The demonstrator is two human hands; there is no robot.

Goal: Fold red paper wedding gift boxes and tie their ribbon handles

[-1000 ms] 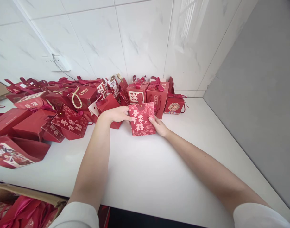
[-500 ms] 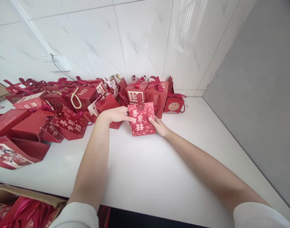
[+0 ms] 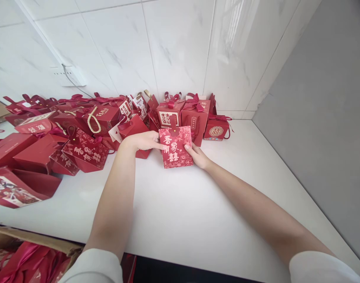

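Note:
A small red gift box (image 3: 175,147) with gold characters and a flower pattern stands upright on the white counter (image 3: 182,212). My left hand (image 3: 143,140) grips its left side, thumb on the front. My right hand (image 3: 197,156) grips its right side, thumb also on the front. Both arms reach forward from white sleeves. Just behind the box stand three more red gift boxes with ribbon bows (image 3: 194,116).
A heap of red gift boxes and bags (image 3: 79,133) fills the left of the counter against the tiled wall. A wall socket (image 3: 70,75) sits above it. A grey wall (image 3: 324,118) bounds the right side. A cardboard box with red ribbons (image 3: 26,259) is below the counter's front edge.

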